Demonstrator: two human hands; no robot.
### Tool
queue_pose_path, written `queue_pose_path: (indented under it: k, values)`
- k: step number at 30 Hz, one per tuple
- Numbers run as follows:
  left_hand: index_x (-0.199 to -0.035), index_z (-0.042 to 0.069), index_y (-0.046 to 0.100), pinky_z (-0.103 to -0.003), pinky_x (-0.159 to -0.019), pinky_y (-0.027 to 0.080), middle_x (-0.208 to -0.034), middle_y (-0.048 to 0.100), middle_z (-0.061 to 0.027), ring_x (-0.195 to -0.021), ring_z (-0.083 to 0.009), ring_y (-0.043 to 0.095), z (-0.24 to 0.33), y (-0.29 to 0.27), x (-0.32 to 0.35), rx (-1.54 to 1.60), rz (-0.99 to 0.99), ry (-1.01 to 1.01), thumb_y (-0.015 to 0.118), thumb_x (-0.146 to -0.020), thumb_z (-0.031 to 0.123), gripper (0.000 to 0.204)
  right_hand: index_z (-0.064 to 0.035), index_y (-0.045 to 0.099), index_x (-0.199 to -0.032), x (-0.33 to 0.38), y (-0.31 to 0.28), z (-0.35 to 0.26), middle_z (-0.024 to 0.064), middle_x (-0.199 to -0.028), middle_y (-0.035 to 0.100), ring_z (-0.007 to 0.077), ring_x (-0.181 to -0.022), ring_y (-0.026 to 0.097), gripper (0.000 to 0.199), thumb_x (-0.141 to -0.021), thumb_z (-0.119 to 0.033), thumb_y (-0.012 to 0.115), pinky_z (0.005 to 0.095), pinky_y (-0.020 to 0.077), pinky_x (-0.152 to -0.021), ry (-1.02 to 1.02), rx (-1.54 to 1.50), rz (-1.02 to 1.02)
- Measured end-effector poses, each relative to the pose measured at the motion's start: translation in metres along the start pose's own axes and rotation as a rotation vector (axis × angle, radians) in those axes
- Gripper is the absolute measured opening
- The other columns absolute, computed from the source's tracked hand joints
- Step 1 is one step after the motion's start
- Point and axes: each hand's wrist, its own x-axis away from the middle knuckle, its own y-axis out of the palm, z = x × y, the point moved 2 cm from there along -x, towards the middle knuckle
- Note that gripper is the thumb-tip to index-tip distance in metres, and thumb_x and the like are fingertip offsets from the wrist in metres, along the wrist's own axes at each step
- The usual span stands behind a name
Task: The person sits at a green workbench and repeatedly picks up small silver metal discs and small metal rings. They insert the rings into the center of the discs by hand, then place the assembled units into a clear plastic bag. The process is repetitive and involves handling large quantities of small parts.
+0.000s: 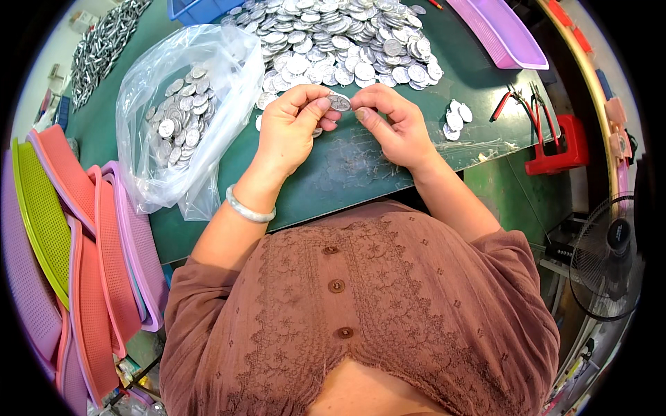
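Above the near edge of the table, my left hand (291, 128) pinches a round silver medal (340, 102) between thumb and fingers. My right hand (397, 128) meets the medal's right edge, with thumb and forefinger closed there. Fingertips hide what lies at that edge. Just beyond both hands spreads a large heap of similar silver medals (347, 45). To the left, an open clear plastic bag (232, 59) holds more medals (184, 118). A few loose medals (454, 119) lie right of my right hand.
Red-handled pliers (538, 111) lie at the table's right, near a red stand (572, 142). A purple basket (499, 35) sits at the far right and a blue bin (198, 10) at the back. Small metal parts (104, 52) are piled far left. Colored baskets (83, 256) stack beside the table.
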Motion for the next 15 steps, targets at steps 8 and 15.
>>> queue_pose_path:
  k: [8, 15]
  values:
    - [-0.094, 0.001, 0.056, -0.021, -0.063, 0.049, -0.080, 0.062, -0.0070, -0.070, -0.0108, 0.059, 0.001, 0.000, 0.003, -0.068, -0.028, 0.146, 0.049, -0.086, 0.005, 0.011, -0.0030, 0.061, -0.086, 0.000, 0.002, -0.006, 0.0062, -0.079, 0.056, 0.0172, -0.073, 0.054, 0.014, -0.073, 0.001, 0.061, 0.0258, 0.0438, -0.064, -0.089, 0.057, 0.020]
    - [-0.096, 0.001, 0.052, -0.026, -0.070, 0.051, -0.091, 0.060, -0.0129, -0.083, -0.0213, 0.061, 0.001, -0.013, -0.004, 0.269, 0.007, -0.028, 0.047, -0.087, 0.007, 0.012, -0.0046, 0.061, -0.086, 0.001, 0.007, -0.002, 0.0072, -0.082, 0.055, 0.0229, -0.077, 0.054, 0.014, -0.072, -0.006, 0.062, 0.0307, 0.0442, -0.066, 0.095, 0.275, -0.045]
